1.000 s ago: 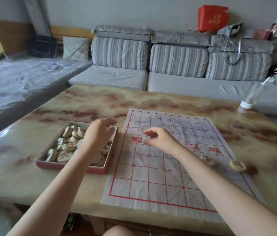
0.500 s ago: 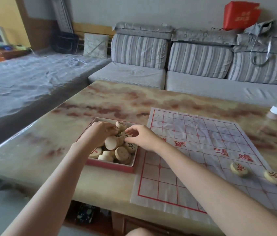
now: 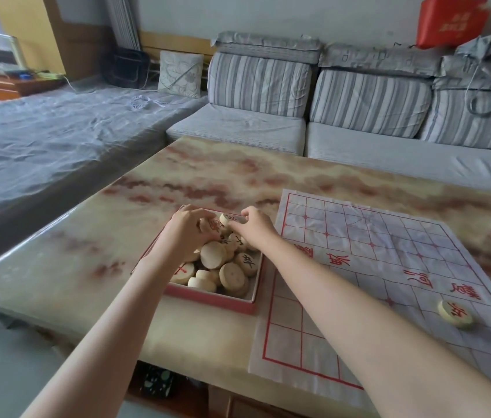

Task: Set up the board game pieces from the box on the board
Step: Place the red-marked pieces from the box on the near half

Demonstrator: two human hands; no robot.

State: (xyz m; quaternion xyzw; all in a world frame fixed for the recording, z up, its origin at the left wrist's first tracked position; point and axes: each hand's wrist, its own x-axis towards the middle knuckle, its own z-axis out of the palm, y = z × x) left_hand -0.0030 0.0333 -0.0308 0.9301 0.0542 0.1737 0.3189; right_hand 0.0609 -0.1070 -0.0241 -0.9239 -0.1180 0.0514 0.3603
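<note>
Left hand (image 3: 191, 229): fingers curled over the heap, grip unclear.
Right hand (image 3: 256, 227): just beside the left, pinching one round pale disc (image 3: 225, 219).
Box (image 3: 208, 297): shallow, red-rimmed card under both hands, heaped with smooth discs (image 3: 212, 254).
Board (image 3: 389, 251): thin creased sheet with a red grid, right of the hands.

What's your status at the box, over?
Left hand and right hand both in box, fingers curled among boxed pieces, grips unclear. Two pieces on board. Nothing seen blocking board.
</note>
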